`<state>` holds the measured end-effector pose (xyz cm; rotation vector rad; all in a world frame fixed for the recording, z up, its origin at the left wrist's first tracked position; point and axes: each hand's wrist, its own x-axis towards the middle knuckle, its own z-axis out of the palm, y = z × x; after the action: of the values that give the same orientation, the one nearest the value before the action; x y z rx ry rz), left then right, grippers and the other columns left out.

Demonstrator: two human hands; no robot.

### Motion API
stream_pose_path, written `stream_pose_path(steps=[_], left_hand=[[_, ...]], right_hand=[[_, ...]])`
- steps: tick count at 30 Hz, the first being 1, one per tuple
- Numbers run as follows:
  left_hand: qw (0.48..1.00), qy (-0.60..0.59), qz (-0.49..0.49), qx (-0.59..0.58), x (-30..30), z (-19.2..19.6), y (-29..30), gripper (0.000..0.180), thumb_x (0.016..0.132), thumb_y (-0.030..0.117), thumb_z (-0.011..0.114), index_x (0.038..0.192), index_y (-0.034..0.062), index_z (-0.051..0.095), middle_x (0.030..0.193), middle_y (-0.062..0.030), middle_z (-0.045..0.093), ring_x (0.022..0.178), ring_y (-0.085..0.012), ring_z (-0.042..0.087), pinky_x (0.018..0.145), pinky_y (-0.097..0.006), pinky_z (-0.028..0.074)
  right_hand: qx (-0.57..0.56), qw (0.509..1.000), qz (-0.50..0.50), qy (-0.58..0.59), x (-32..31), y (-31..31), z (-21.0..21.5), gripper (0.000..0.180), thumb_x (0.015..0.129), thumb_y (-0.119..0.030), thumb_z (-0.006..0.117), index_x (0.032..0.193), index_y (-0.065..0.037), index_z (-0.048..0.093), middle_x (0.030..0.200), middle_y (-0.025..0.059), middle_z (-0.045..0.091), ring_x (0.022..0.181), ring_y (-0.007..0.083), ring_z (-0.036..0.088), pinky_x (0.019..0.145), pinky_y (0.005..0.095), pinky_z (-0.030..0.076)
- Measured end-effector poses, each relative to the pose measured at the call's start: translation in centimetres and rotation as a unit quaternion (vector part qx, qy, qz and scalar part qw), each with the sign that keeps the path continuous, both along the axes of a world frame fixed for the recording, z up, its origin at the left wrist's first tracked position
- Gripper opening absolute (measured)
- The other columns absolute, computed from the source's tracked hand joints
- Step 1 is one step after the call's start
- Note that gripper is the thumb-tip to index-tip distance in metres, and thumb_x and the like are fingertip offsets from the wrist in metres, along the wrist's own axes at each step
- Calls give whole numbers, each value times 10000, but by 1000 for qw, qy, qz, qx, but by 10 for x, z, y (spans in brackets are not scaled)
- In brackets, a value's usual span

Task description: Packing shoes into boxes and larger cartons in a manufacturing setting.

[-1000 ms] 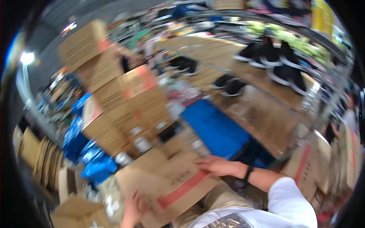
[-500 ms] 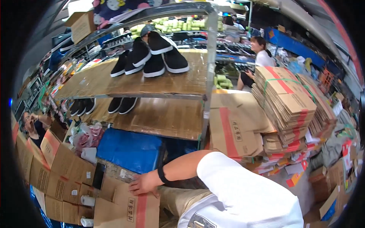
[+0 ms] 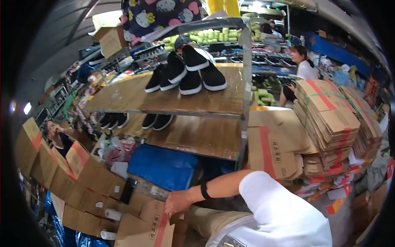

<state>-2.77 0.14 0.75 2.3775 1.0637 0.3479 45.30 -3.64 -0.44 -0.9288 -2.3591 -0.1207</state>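
One hand (image 3: pixel 177 202) is in view, with a black wristband and a white sleeve behind it; going by the way the arm comes across from the right of the body, I read it as the right hand. Its fingers are curled down over the top edge of a brown cardboard box (image 3: pixel 144 228) with a red stripe, which sits at the lower edge of the view, in front of the person's lap. Grip: clasped on the box flap, thumb hidden. The left hand is not visible.

Box position: lowest and nearest of a row of similar cartons (image 3: pixel 88 175) that runs up to the left; a white tape roll (image 3: pixel 112 214) lies just beside it.

Handling judgement: corrugated board, stiff along the panels but weak at open flaps. Flaps appear unsealed, so the flap edge will bend if lifted by it alone. Likely light if empty; contents not visible, weight cannot be told. Better hold looks to be at a folded corner or under the base, two points opposite each other.

Surroundings: two-tier wooden shelf (image 3: pixel 205 103) ahead, black slip-on shoes (image 3: pixel 187 74) with white soles on top, more pairs below. Blue sheet (image 3: pixel 164 166) under the shelf. Bundled flat cartons (image 3: pixel 329 119) stacked at right. Two other people are further off, one at left, one at upper right.
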Motion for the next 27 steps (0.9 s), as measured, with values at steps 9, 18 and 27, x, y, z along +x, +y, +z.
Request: stream_pose_path(steps=[9, 18, 27], left_hand=[[990, -89, -104, -23, 36, 138, -35, 830, 840, 437, 698, 1475, 35, 344, 1506, -178, 378, 1400, -348, 334, 1165, -420, 235], [972, -58, -211, -91, 15, 155, -48, 778, 873, 444, 668, 1458, 14, 390, 1516, -170, 377, 1433, -296, 307, 1167, -390, 242], [972, -52, -121, -196, 24, 58, -40, 576, 957, 281, 608, 1424, 3, 417, 1422, -196, 461, 1336, -301, 427, 1086, -398, 352]], right_hand=[[-50, 975, -116, 183, 16, -10, 126, 249, 963, -340, 551, 852, -126, 610, 807, 110, 634, 770, 325, 624, 627, 431, 498], [-54, 995, -33, 75, 19, -43, 170, 184, 962, -317, 564, 1068, -194, 651, 932, 26, 672, 835, 255, 655, 658, 373, 517], [-42, 996, 38, -65, 13, -75, 37, 263, 870, -180, 610, 1108, -66, 621, 1169, 85, 651, 1032, 258, 638, 830, 366, 539]])
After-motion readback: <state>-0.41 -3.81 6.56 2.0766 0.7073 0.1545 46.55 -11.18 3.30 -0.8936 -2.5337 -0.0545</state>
